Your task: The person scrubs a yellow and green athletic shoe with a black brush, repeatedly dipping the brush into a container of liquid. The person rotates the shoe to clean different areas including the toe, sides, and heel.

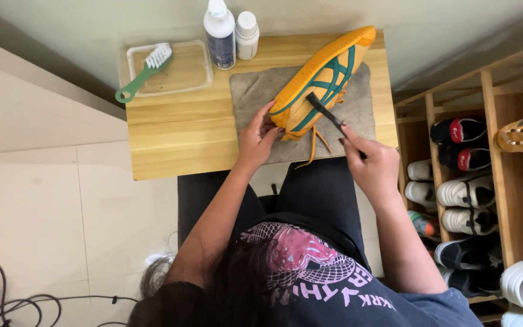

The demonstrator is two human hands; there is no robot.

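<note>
shoe [325,75] on cloth [255,91], tray [198,69] left, bottles [220,33] behind

Small wooden counter [171,145] against the wall. Directly on it: grey mat [255,97] at centre-right, clear tray [186,69] at back left, two white bottles [220,33] at the back edge, the taller one dark-labelled, touching side by side. Green brush [143,72] lies across the tray, handle overhanging its front left corner. Orange shoe [322,75] rests sole-up on the mat. Front left of the counter bare wood.
</note>
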